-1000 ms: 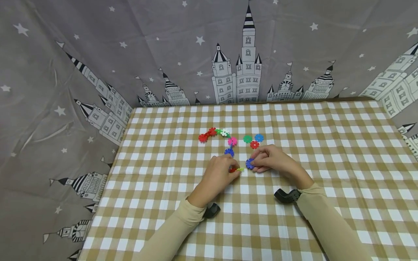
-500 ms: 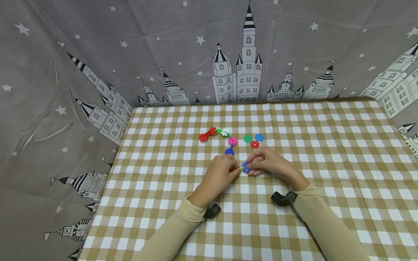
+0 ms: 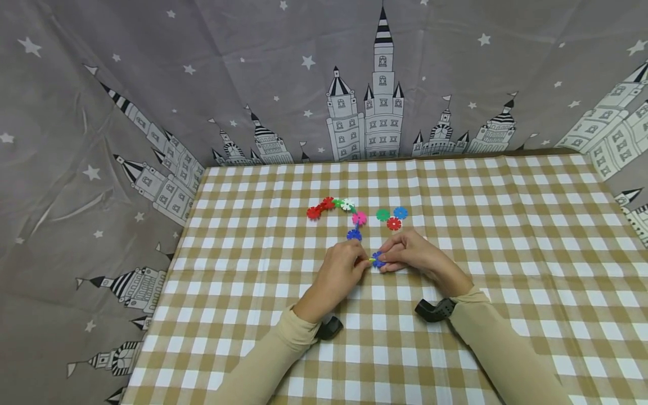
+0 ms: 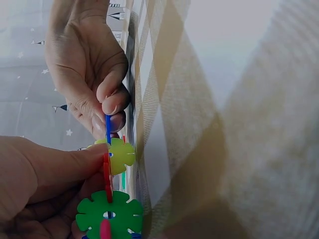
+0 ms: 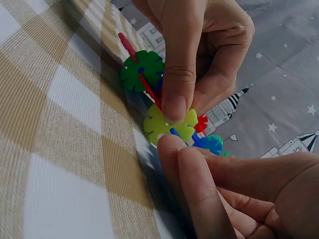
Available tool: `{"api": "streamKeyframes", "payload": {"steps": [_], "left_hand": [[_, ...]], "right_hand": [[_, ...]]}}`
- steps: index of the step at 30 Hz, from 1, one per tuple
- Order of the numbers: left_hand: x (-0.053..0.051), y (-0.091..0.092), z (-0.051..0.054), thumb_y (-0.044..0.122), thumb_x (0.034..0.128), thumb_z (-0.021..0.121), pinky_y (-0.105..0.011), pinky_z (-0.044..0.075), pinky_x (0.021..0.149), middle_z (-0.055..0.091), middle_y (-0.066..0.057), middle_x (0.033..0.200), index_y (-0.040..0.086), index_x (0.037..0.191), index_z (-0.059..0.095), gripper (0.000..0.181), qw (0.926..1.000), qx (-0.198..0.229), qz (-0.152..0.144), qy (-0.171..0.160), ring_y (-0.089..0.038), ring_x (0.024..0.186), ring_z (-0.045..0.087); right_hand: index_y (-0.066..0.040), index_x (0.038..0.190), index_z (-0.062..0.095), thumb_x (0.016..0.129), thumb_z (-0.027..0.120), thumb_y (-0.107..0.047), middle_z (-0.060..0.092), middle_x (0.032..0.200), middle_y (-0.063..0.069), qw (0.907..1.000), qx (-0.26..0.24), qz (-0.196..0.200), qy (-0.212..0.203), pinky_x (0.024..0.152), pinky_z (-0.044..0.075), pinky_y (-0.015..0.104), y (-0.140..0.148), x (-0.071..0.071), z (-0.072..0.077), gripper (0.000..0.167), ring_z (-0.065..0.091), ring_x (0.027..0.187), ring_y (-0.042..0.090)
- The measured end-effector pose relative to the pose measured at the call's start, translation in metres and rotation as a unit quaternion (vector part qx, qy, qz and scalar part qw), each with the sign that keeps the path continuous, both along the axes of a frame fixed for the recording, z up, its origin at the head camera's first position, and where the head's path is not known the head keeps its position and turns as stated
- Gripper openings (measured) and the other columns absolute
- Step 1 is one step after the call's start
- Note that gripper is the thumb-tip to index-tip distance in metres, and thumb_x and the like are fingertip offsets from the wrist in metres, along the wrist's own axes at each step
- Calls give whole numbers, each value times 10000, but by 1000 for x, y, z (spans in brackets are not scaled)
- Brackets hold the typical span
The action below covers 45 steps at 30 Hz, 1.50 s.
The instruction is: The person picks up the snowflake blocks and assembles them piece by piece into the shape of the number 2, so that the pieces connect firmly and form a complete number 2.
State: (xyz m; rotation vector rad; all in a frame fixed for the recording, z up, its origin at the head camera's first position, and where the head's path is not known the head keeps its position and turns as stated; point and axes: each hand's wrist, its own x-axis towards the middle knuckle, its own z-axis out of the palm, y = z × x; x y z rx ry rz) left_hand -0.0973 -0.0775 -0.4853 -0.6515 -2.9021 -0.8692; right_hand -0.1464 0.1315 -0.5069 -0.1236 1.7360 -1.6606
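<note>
In the head view my left hand (image 3: 336,275) pinches the near end of a chain of notched plastic interlocking discs. Its thumb lies on a yellow disc (image 5: 157,124), which is slotted to a red disc (image 4: 107,174) and then a dark green disc (image 4: 109,214). My right hand (image 3: 417,257) pinches a blue disc (image 3: 377,259) between thumb and fingers. Edge-on, that blue disc meets the yellow one; how deep their slots engage is hidden by the fingertips. Beyond the left hand the chain curves away through another blue disc (image 3: 354,234) and a pink disc (image 3: 359,218).
Farther along, the chain bends left past a white disc (image 3: 347,205) to a red end disc (image 3: 314,212). Loose green (image 3: 382,215), light blue (image 3: 400,212) and red discs (image 3: 394,224) lie beyond the right hand on the checked tablecloth (image 3: 506,225). A printed curtain (image 3: 283,84) hangs behind.
My right hand has moved left and slightly nearer, bringing the blue disc from a gap away up against the yellow disc. The left hand has stayed almost still, keeping its pinch.
</note>
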Motion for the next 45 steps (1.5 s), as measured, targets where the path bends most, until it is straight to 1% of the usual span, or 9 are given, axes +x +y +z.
{"api": "streamKeyframes", "payload": {"steps": [8,13,18,20,24,26,34,40,45], "left_hand": [[-2,-1,1,81,889,805,-222,471,635,674,-5,785,63,805,776,91,9998,63,-10,-194,-109,701,586],[-2,-2,2,105,891,811,-215,456,638,672,0,782,67,801,782,102,9997,-19,13,-259,-101,699,571],[-1,-2,3,153,886,825,-259,450,691,693,14,795,89,802,793,111,9994,-228,90,-260,-115,723,584],[-1,-2,3,171,881,831,-279,445,708,707,18,807,98,808,798,109,9991,-324,123,-238,-122,738,596],[-2,-3,3,197,876,835,-274,426,704,721,26,832,110,827,806,104,9988,-418,142,-188,-110,750,593],[-2,-3,2,204,870,836,-267,417,699,715,26,835,112,839,808,102,9989,-419,124,-183,-100,743,576],[0,-2,4,286,835,876,-324,515,800,763,4,979,115,1004,797,253,9996,-227,-45,-170,-123,843,673],[-1,2,4,300,826,886,-337,543,856,797,-5,1038,108,1062,795,317,9990,-416,-117,-127,-137,926,718],[-2,3,4,304,814,897,-281,530,761,804,4,990,113,1044,804,313,9986,-508,-116,-97,-111,839,697]], "right_hand": [[173,1144,604,960,649,30,785,864,104,9997,140,114,175,674,624,239,-1,-1,1,238,761,714,125],[100,1113,679,984,692,-112,784,868,117,9918,783,286,970,663,629,266,2,-2,4,249,749,709,123],[46,1173,678,976,722,-169,775,854,125,9706,1527,-230,1844,641,623,270,10,-10,7,294,733,682,131],[30,1216,666,967,731,-159,766,851,120,9571,1848,-399,2196,622,604,252,15,-15,7,319,714,658,129],[-3,1279,655,962,739,-158,720,828,108,9322,2353,-398,2722,570,547,243,20,-25,8,363,661,609,137],[-14,1285,658,957,749,-171,690,805,91,9244,2461,-320,2895,541,531,255,20,-29,8,375,637,578,145],[-24,1144,689,943,769,-189,638,803,82,9252,2470,-227,2872,518,537,279,18,-36,7,272,612,554,164],[-12,1014,658,902,796,-103,666,866,124,9284,2280,-283,2919,540,546,262,20,-32,7,201,623,596,150],[4,1031,674,946,749,-98,728,908,161,9504,1814,-266,2512,605,600,265,24,-19,7,152,691,671,161]]}}
